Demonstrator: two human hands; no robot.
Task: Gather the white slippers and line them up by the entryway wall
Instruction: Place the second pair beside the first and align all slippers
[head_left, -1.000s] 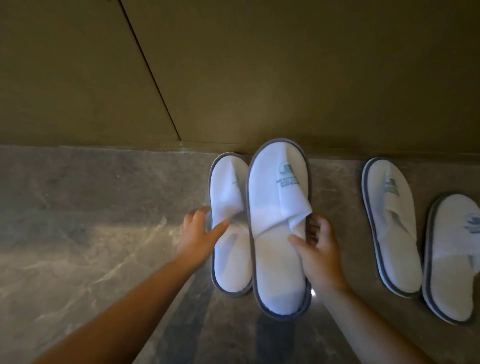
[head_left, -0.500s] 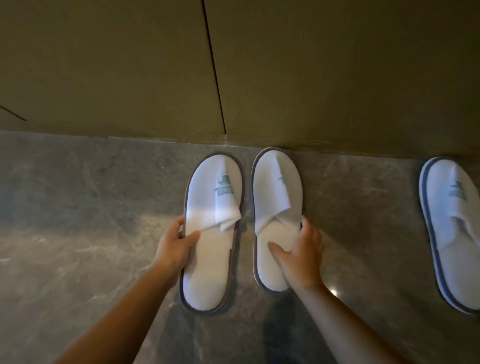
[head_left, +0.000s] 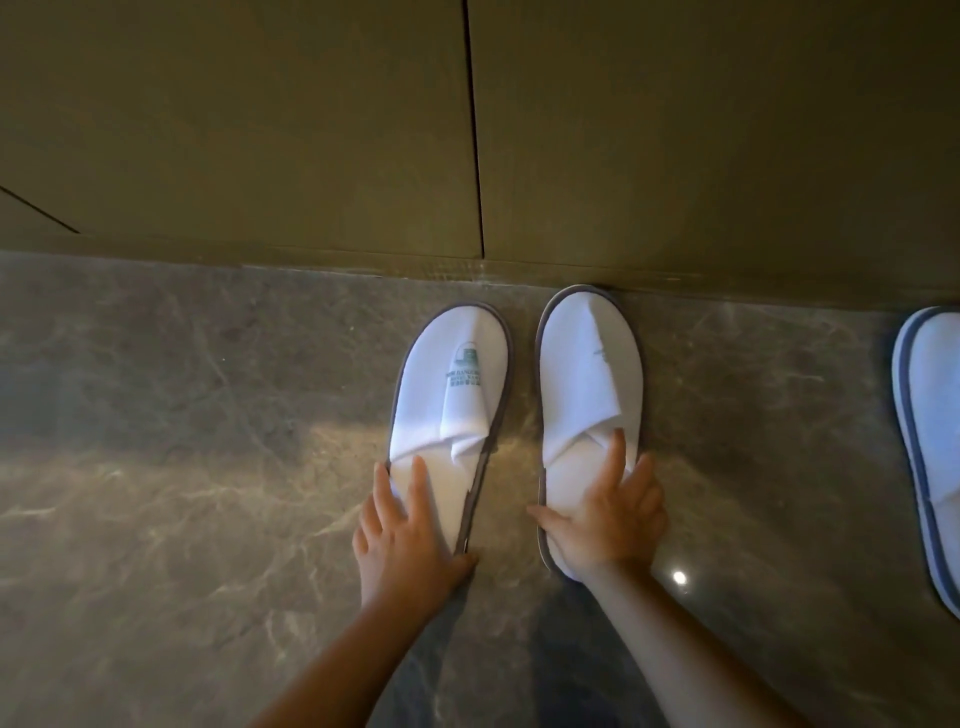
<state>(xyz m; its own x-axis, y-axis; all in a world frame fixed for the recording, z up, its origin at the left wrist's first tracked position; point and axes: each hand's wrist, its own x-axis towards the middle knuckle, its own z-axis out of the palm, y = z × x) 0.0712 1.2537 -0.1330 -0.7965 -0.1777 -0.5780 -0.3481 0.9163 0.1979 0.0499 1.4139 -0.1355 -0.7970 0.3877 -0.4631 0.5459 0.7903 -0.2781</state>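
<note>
We see both bare forearms reaching in from the near edge toward the wall (head_left: 260, 130), each hand laid flat on the heel end of a white slipper. The left hand (head_left: 402, 540) rests palm down with its fingers spread and straight over the insole of the left slipper (head_left: 452, 395), thumb out beside the grey sole edge on the right; it presses rather than grips, nothing closed inside it. The right hand (head_left: 605, 512) lies the same way on the right slipper (head_left: 587, 374), index finger stretched far toward the folded upper, thumb splayed left over the rim onto the marble floor (head_left: 156, 467), fingers loose and open. The two slippers sit side by side, apart, toes pointing at the wall; the right one's toe touches the base of the wall, the left one's toe stops just short. The hands hide both heels. The green logo on the left slipper is too blurred to read, and the mark on the right one is only a faint smudge. A third slipper (head_left: 930, 441), well apart at the right, is cut off by the frame edge.
</note>
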